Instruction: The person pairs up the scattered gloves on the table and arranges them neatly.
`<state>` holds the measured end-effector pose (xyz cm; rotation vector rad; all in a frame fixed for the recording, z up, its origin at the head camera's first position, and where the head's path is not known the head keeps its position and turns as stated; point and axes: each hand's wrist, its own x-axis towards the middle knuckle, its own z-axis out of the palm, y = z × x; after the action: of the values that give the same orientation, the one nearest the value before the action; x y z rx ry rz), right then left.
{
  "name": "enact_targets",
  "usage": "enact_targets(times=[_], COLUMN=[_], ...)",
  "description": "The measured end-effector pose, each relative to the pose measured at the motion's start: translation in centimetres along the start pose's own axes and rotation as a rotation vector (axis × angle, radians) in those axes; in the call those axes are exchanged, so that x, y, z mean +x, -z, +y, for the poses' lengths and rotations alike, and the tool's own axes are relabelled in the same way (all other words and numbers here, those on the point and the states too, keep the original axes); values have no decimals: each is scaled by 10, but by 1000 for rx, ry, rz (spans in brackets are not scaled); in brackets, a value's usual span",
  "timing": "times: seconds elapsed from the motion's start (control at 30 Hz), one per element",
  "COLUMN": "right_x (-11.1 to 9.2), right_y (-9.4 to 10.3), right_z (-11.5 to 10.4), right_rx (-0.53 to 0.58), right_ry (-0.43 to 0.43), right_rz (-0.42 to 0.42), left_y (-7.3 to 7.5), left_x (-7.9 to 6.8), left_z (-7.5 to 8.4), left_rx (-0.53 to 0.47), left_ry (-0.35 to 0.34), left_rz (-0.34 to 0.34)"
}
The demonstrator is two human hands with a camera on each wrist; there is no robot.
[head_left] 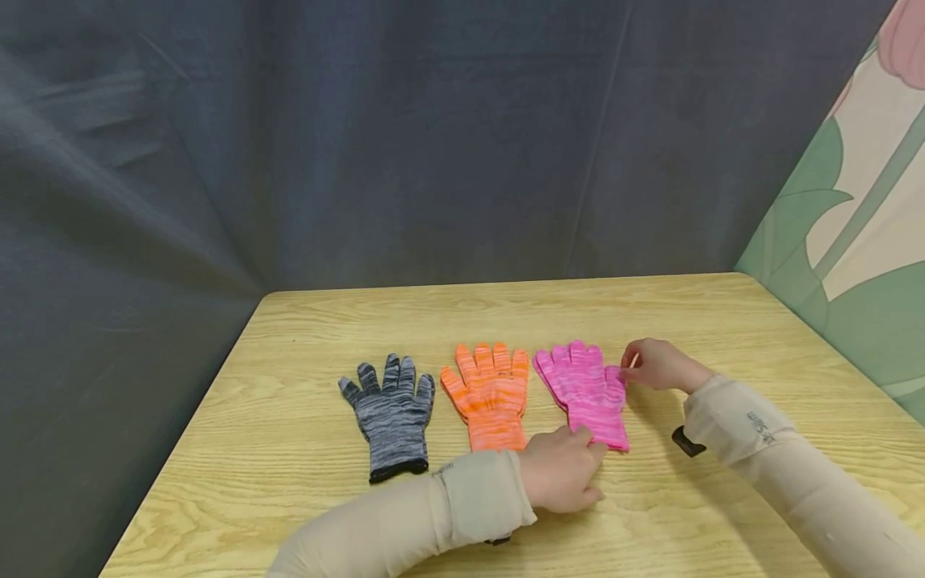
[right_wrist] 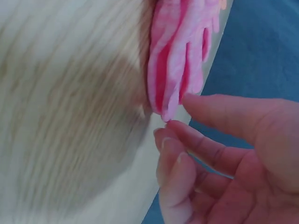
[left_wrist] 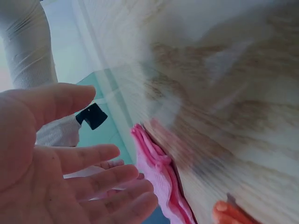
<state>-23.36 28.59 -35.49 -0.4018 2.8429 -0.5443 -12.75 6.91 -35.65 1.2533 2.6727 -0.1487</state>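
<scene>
A pink knit glove [head_left: 584, 393] lies on the table with its fingers pointing to the far side and its cuff toward me. My right hand [head_left: 656, 364] is at the glove's thumb; in the right wrist view, thumb and curled index finger [right_wrist: 205, 142] pinch the tip of the pink fabric [right_wrist: 170, 70]. Over the cuff reaches my left hand [head_left: 562, 470], fingertips at its edge. Its fingers are loosely extended and spread from the thumb in the left wrist view, beside the layered pink cuff [left_wrist: 156, 172].
An orange glove [head_left: 491, 393] lies left of the pink one, its cuff partly behind my left hand. Farther left is a grey-black glove [head_left: 393, 421] with a black cuff edge. A dark curtain [head_left: 448, 160] hangs behind the wooden table [head_left: 289, 353]; a floral wall [head_left: 853, 241] borders the right.
</scene>
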Motion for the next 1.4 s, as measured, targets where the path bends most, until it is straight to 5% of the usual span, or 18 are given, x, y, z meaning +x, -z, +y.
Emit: enact_targets(times=[0.33,1.0,1.4], right_x=[9,23,27], right_y=[-3,-4,-10], right_z=[4,6,9], right_rx=[37,-28,-21], right_ry=[-60,57,56], right_rz=[-52,28,-16], left_y=[-7,-12,-15], left_x=[8,12,15], left_z=[-1,-1,-2], left_rx=[30,126,91], left_ry=[-5,-12,-28], left_rz=[-84,-64,-81])
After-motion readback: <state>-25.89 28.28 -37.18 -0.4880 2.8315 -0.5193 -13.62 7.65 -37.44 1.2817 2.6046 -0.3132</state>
